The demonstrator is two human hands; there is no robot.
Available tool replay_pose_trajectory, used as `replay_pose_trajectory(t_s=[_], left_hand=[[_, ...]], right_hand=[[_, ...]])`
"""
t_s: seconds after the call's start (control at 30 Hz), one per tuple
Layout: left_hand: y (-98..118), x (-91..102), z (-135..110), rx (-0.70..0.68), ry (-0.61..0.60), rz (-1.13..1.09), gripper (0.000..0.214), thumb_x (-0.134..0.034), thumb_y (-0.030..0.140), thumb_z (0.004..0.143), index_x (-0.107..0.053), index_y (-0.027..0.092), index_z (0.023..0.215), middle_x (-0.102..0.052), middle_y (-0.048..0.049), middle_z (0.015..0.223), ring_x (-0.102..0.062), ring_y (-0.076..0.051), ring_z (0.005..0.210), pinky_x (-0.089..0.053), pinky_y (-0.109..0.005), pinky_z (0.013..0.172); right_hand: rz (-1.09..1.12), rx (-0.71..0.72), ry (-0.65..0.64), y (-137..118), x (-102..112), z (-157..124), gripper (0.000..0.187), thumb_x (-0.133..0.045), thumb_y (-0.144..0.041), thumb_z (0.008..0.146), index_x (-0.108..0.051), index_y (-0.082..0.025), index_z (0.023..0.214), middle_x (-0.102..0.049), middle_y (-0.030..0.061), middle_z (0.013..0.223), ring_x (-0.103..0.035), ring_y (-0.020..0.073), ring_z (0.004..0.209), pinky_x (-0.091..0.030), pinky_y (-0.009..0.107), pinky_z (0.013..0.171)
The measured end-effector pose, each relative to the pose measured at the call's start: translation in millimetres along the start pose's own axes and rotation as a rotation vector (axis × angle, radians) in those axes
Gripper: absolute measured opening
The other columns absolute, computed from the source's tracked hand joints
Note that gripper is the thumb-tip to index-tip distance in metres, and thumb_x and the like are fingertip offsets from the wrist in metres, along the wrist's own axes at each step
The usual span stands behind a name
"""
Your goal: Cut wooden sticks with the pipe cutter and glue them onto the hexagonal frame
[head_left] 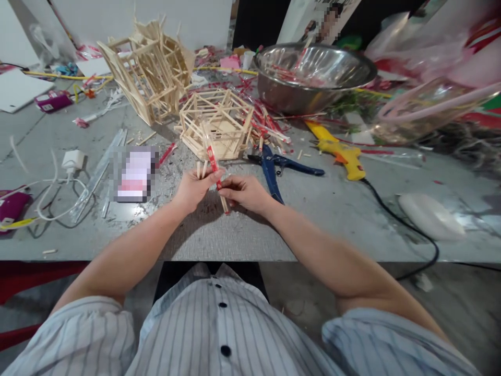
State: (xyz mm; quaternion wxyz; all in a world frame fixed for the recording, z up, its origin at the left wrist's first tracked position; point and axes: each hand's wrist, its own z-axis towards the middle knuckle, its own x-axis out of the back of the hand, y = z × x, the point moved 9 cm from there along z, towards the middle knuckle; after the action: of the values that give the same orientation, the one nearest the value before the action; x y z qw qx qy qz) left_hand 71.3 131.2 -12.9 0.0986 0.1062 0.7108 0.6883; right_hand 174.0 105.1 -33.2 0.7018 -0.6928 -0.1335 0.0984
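from where i stand, the thing in hand is a slim wrapped packet of sticks (212, 156) with red print, at the middle of the frame, leaning with its upper end toward the small stick frame (229, 112) behind it. i'd judge it very light, stiff along its length because of the wood, with a thin, slippery wrapper that likely tears easily. the sticks themselves would probably snap if bent hard, so the sensible hold is a light pinch near the middle, where wrapper and wood press together.

the left hand (194, 189) is closed on the packet, thumb across the red print, and a few loose pale sticks (201, 169) poke up from the same fist. the right hand (245, 192) sits just beside it, thumb and fingertips nearly together at the packet's lower part; it looks like a pinch, though the curled fingers hide how firm.

right of centre, the blue-handled cutter (270, 169) lies near the right hand, with the yellow glue gun (340, 151) farther right.
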Motion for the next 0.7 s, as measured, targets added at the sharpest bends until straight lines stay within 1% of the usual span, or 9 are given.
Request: replay_pose_trajectory(t_s=[0.07, 0.13, 0.17, 0.23, 0.33, 0.4, 0.5, 0.6, 0.7], left_hand=[[3, 3.3, 0, -0.016, 0.025, -0.014, 0.029, -0.066, 0.042, 0.076, -0.062, 0.014, 0.071, -0.032, 0.0095, 0.043, -0.024, -0.002, 0.039, -0.016, -0.021, 0.041], [3, 5.2, -1, 0.018, 0.028, -0.061, 0.028, -0.060, 0.040, 0.081, -0.060, 0.014, 0.068, -0.028, 0.0098, 0.042, -0.022, -0.002, 0.037, -0.016, -0.021, 0.040], [1, 3.3, -2, 0.052, 0.004, -0.078, 0.028, -0.059, 0.039, 0.082, -0.059, 0.015, 0.067, -0.027, 0.0097, 0.042, -0.022, -0.002, 0.036, -0.016, -0.020, 0.039], [-4, -7.7, -6, 0.143, -0.106, -0.078, 0.029, -0.061, 0.038, 0.079, -0.057, 0.014, 0.063, -0.027, 0.0095, 0.041, -0.022, -0.002, 0.035, -0.015, -0.020, 0.038], [-14, -27.4, -15, 0.248, -0.279, 0.023, 0.031, -0.066, 0.040, 0.074, -0.057, 0.014, 0.060, -0.029, 0.0090, 0.039, -0.024, -0.002, 0.034, -0.016, -0.019, 0.038], [-18, -34.6, -19, 0.251, -0.342, 0.118, 0.032, -0.066, 0.041, 0.073, -0.058, 0.014, 0.059, -0.032, 0.0082, 0.039, -0.026, -0.002, 0.035, -0.017, -0.019, 0.039], [-18, -39.1, -21, 0.221, -0.408, 0.211, 0.033, -0.064, 0.043, 0.074, -0.061, 0.013, 0.061, -0.034, 0.0078, 0.040, -0.027, -0.003, 0.037, -0.018, -0.020, 0.040], [-15, -41.8, -24, 0.201, -0.490, 0.286, 0.033, -0.061, 0.042, 0.077, -0.064, 0.013, 0.063, -0.033, 0.0075, 0.040, -0.027, -0.004, 0.037, -0.018, -0.021, 0.041], [-11, -41.2, -26, 0.183, -0.501, 0.339, 0.027, -0.056, 0.032, 0.082, -0.062, 0.013, 0.064, -0.045, 0.0048, 0.044, -0.035, -0.005, 0.040, -0.023, -0.021, 0.043]], right_hand=[[-0.035, 0.002, 0.035, 1, 6, -1, 0.032, -0.074, -0.048, 0.066, -0.062, -0.019, 0.074, -0.051, -0.0064, 0.048, -0.046, 0.0069, 0.040, -0.035, 0.021, 0.040], [-0.014, 0.014, 0.130, -1, 18, -2, 0.039, -0.071, -0.056, 0.066, -0.064, -0.020, 0.079, -0.051, -0.0062, 0.051, -0.045, 0.0062, 0.039, -0.033, 0.021, 0.038], [0.023, 0.025, 0.182, -2, 24, -3, 0.043, -0.069, -0.060, 0.067, -0.064, -0.020, 0.082, -0.051, -0.0059, 0.053, -0.044, 0.0059, 0.039, -0.031, 0.021, 0.036], [0.126, 0.051, 0.253, -4, 33, -4, 0.051, -0.064, -0.069, 0.066, -0.064, -0.020, 0.082, -0.049, -0.0056, 0.055, -0.041, 0.0052, 0.038, -0.026, 0.021, 0.033], [0.250, 0.064, 0.277, -6, 36, -4, 0.053, -0.065, -0.071, 0.062, -0.062, -0.020, 0.074, -0.043, -0.0066, 0.050, -0.036, 0.0048, 0.037, -0.024, 0.021, 0.033], [0.292, 0.064, 0.288, -6, 36, -4, 0.049, -0.069, -0.067, 0.061, -0.061, -0.020, 0.070, -0.042, -0.0070, 0.048, -0.034, 0.0044, 0.037, -0.025, 0.021, 0.033], [0.329, 0.073, 0.324, -5, 41, -4, 0.045, -0.071, -0.062, 0.064, -0.059, -0.020, 0.070, -0.044, -0.0070, 0.048, -0.034, 0.0044, 0.035, -0.025, 0.021, 0.033], [0.367, 0.094, 0.427, -3, 56, -5, 0.043, -0.066, -0.062, 0.069, -0.057, -0.021, 0.070, -0.044, -0.0065, 0.049, -0.035, 0.0054, 0.036, -0.026, 0.022, 0.033], [0.404, 0.119, 0.552, -3, 76, -9, 0.041, -0.062, -0.062, 0.074, -0.055, -0.022, 0.071, -0.041, -0.0067, 0.049, -0.035, 0.0060, 0.036, -0.026, 0.023, 0.034]])
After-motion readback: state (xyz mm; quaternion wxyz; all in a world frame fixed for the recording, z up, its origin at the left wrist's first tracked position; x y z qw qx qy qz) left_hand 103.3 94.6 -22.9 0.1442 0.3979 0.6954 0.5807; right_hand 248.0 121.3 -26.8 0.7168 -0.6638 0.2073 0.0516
